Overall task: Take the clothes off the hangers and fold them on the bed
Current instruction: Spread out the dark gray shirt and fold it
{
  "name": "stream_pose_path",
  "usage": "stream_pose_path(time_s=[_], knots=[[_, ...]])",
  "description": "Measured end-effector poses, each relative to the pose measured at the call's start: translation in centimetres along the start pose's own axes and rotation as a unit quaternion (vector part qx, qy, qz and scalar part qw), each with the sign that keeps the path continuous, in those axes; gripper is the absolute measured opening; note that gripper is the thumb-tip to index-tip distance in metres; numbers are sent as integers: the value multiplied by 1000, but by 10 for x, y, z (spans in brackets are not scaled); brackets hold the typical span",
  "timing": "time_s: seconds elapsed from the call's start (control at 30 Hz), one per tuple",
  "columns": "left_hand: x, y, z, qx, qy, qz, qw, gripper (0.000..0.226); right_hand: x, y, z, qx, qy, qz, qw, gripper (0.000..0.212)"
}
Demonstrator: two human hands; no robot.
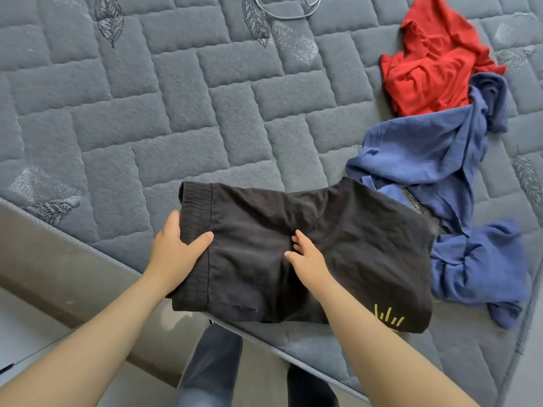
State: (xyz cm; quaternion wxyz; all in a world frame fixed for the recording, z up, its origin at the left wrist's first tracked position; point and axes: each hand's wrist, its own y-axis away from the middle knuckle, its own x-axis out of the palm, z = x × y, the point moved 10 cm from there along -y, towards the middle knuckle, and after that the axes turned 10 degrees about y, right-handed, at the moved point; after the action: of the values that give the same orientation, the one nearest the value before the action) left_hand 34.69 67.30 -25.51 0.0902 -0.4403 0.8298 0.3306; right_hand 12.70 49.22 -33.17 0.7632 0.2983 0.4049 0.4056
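Where the waistband ends, the left grip holds the black shorts, narrow, thumb on top and fingers beneath. Right grip lies on the middle of the shorts, fingers bent into a crease; pinching or only pressing, cannot tell. Shorts lie flat at the near edge of the bed. Just beside them, to the right: crumpled blue garment, its edge under the shorts. Beyond that, touching it: red garment.
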Motion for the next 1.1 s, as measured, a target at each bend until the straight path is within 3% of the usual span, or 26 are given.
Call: stream_pose_path(time_s=[0.3, 0.6, 0.77, 0.87, 1.0, 1.1], knots=[[61, 50, -75, 62, 30, 91, 993, 27, -74, 34, -58, 88, -200, -100, 971, 25], [181, 96, -103, 54, -13, 167, 984, 35, -155, 69, -140, 125, -222, -133, 958, 23], [255, 125, -92, -22, 117, 246, 962, 35, -185, 75, -178, 138, -255, -143, 946, 19], [261, 120, -79, -22, 135, 207, 969, 14, -191, 67, -187, 136, -234, -134, 953, 17], [240, 106, -59, -12, 85, 149, 985, 19, -185, 48, -181, 106, -166, -117, 973, 15], [216, 93, -47, 7, 10, 101, 995, 18, -177, 36, -170, 85, -105, -119, 984, 30]])
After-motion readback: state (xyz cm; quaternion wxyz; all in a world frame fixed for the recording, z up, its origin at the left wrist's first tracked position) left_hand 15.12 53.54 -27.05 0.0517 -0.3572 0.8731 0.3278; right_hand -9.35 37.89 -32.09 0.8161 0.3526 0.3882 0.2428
